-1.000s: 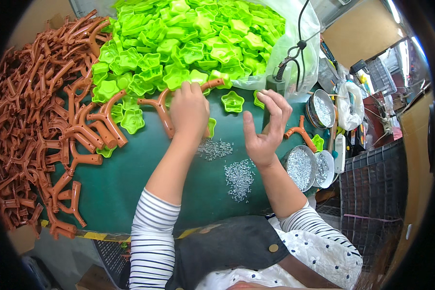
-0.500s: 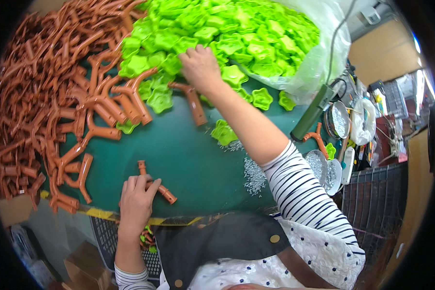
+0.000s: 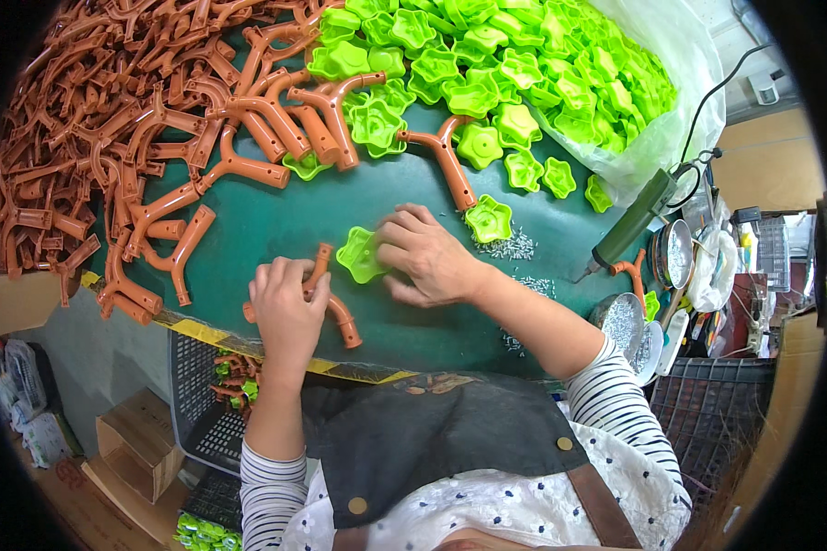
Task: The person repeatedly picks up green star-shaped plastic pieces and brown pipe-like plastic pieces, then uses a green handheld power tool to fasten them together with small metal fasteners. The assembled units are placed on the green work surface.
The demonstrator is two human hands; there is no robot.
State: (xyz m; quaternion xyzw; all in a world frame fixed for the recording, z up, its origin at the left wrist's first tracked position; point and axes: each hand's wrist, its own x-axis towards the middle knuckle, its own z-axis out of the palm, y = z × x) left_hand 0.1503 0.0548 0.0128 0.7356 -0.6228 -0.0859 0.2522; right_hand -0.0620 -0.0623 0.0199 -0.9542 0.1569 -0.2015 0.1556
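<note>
Back from the green heap [image 3: 487, 55], the right hand [image 3: 432, 255] has brought a cup [image 3: 359, 255] toward the near side of the table [image 3: 276, 207]. That cup sits just beyond the branch [image 3: 344, 319], which lies close to the taped front edge [image 3: 202, 331]. Bare table opens from both pieces toward the far edge, as far as the loose branches; pins [image 3: 508, 245] bound it on the right. One fork of the branch points to the far edge — its long axis runs roughly along the front edge, the right end curving toward it. The left hand [image 3: 288, 298] bends over the branch, thumb and fingers clasping it. The right comes in from the right, palm down, curled fingers pinching the cup's right side — thumb contact cannot be told.
</note>
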